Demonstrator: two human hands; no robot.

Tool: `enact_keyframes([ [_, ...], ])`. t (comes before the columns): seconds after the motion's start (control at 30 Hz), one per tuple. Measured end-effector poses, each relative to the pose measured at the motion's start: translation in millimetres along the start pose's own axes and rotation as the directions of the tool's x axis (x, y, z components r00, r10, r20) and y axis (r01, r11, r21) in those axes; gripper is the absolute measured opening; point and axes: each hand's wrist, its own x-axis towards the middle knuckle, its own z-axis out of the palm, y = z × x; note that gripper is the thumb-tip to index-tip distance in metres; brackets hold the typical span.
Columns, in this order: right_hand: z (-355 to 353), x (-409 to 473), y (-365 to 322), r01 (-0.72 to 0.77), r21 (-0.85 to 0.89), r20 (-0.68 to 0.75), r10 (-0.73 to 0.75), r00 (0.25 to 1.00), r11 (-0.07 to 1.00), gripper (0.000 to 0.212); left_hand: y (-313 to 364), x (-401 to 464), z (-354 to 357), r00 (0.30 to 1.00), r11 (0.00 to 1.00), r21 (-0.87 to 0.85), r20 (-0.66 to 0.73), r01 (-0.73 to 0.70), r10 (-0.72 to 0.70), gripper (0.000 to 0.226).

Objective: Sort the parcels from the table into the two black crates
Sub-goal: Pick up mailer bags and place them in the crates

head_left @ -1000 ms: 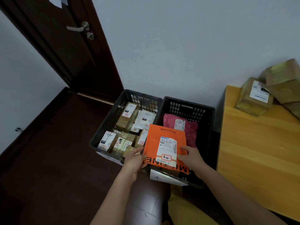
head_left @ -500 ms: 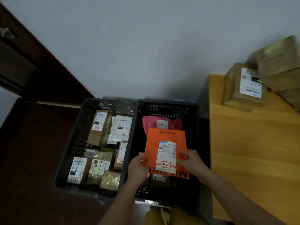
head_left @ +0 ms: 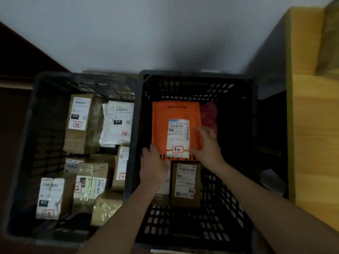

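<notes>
An orange parcel (head_left: 174, 112) with a white label lies flat inside the right black crate (head_left: 196, 74), partly covering a pink parcel (head_left: 209, 114). My left hand (head_left: 154, 165) grips the orange parcel's near left corner. Fingers spread, my right hand (head_left: 209, 145) rests on the parcel's right side. A brown parcel (head_left: 185, 184) lies in the same crate, just in front of the orange one. The left black crate (head_left: 36, 114) holds several brown and white labelled parcels.
The wooden table (head_left: 315, 143) stands directly right of the right crate, with a cardboard box (head_left: 328, 43) at its far end. Both crates sit on the dark floor against a pale wall. A dark door frame shows at the far left.
The orange parcel has gone from above the crates down into the right crate, onto the pink parcel. My right hand's fingers have spread. My view has moved closer and tilted down.
</notes>
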Motion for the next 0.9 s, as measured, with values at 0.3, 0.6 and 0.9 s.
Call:
enact_keyframes([
  [0.3,33.2,65.6,49.6,0.190,-0.673,0.041,-0.221,0.975,0.715,0.123,-5.7,88.0,51.1,0.924,0.831,0.404,0.143,-0.382,0.355,0.109],
  [0.6,39.4,123.0,65.4,0.223,-0.682,0.253,-0.061,0.965,0.697,0.121,-6.4,167.5,66.1,0.913,0.720,0.562,0.272,-0.407,0.304,0.114],
  [0.9,51.9,135.9,74.1,0.195,-0.747,0.201,-0.064,0.977,0.635,0.117,-6.5,176.4,90.1,0.930,0.696,0.619,0.282,-0.365,0.237,0.125],
])
